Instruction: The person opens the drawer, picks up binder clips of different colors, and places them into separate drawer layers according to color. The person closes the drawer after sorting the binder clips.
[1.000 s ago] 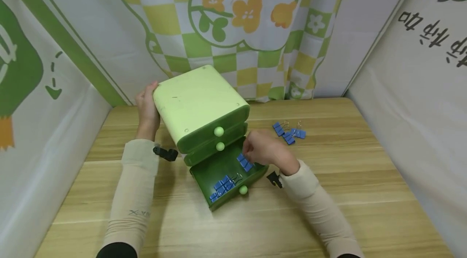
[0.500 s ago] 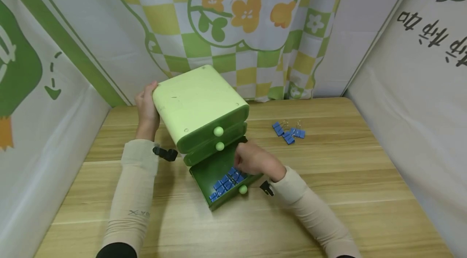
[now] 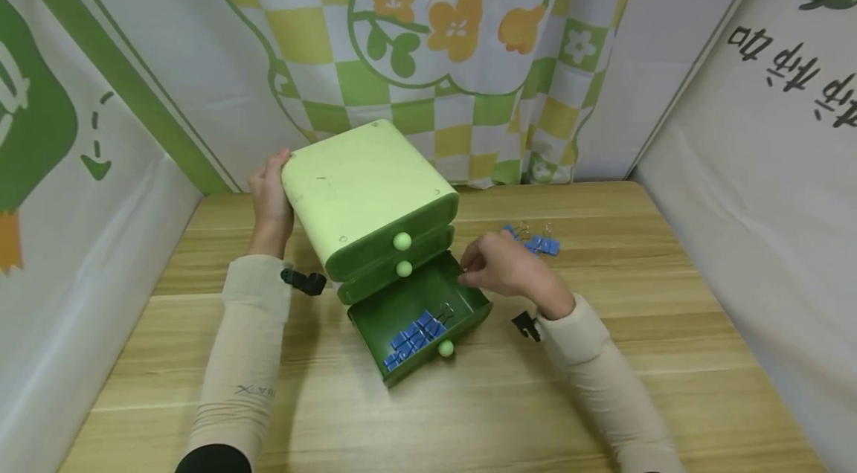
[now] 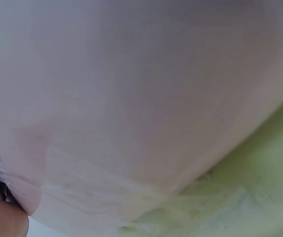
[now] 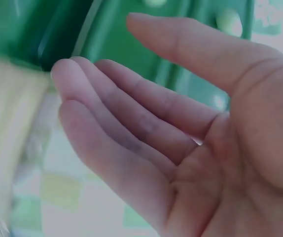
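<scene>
A light green box with dark green drawers (image 3: 368, 194) stands on the table, turned at an angle. Its left rear side is held by my left hand (image 3: 271, 201), whose fingers lie mostly hidden behind it; the left wrist view is a blur of skin and pale green. The bottom drawer (image 3: 382, 302) is pulled out, and a row of blue binder clips (image 3: 411, 335) lies along its front. Just past the drawer's right edge is my right hand (image 3: 505, 268). Its fingers (image 5: 146, 108) are loosely bent in the right wrist view, thumb apart, with nothing between them.
More blue binder clips (image 3: 545, 245) lie on the wooden table (image 3: 602, 399), right of the box and partly behind my right hand. A patterned curtain (image 3: 455, 108) hangs at the back edge. White printed panels (image 3: 750, 183) close in both sides.
My right hand set a binder clip down beside the others in the drawer, let go, and moved right out of it. The left hand and the box have stayed put.
</scene>
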Motion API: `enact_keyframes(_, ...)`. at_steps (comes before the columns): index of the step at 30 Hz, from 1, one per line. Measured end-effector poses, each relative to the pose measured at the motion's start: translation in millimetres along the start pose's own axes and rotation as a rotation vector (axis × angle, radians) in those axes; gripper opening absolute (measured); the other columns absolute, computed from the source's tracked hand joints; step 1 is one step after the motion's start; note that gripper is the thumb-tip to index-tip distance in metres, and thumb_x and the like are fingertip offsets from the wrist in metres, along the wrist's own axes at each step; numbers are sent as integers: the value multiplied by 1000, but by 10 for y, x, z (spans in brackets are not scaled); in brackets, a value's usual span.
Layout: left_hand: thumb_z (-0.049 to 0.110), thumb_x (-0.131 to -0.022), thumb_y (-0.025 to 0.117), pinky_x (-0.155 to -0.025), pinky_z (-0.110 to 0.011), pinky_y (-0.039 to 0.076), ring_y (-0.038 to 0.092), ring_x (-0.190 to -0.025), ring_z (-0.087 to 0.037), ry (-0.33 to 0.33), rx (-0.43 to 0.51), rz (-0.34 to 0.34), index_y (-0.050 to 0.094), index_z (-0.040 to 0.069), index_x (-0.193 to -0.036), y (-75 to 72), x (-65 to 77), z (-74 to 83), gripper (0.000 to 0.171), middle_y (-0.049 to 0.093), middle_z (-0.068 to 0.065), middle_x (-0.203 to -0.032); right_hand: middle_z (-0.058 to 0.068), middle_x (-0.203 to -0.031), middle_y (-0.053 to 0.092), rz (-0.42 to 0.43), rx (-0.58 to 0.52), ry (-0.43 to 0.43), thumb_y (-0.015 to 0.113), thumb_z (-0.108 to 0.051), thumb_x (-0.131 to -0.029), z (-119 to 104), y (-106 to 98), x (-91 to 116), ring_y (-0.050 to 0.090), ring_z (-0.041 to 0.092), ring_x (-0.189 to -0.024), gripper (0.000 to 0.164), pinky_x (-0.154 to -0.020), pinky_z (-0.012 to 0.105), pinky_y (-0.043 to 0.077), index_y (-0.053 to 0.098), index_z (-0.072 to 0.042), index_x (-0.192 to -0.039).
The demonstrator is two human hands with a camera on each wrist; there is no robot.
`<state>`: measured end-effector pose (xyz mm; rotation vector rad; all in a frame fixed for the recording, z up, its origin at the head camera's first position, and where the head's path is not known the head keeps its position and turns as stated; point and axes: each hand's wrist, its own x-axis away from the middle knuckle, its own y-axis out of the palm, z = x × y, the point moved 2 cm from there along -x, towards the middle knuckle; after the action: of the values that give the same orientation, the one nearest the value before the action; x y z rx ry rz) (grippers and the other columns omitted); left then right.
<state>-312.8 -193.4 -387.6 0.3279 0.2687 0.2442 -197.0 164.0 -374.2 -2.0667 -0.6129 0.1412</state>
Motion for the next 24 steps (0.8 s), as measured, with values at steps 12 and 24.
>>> enact_keyframes(12,34,-105,62,-47,-19,44,53,-46,-6,-2,-14,-7,61,15,-65,3,10,3,45,60,7,-56,20,-110,79,251,87,235,77,-19,-96,670,-623,-133,75,31,-94,24,-85,46,62,78,2,-108)
enact_keyframes(24,35,-106,62,-47,-20,44,53,-46,-7,15,-23,-9,61,14,-64,-7,18,5,47,60,6,-56,-6,-49,35,209,130,376,74,-8,-91,1117,-582,-499,31,9,-46,49,-46,25,36,43,-15,-53)
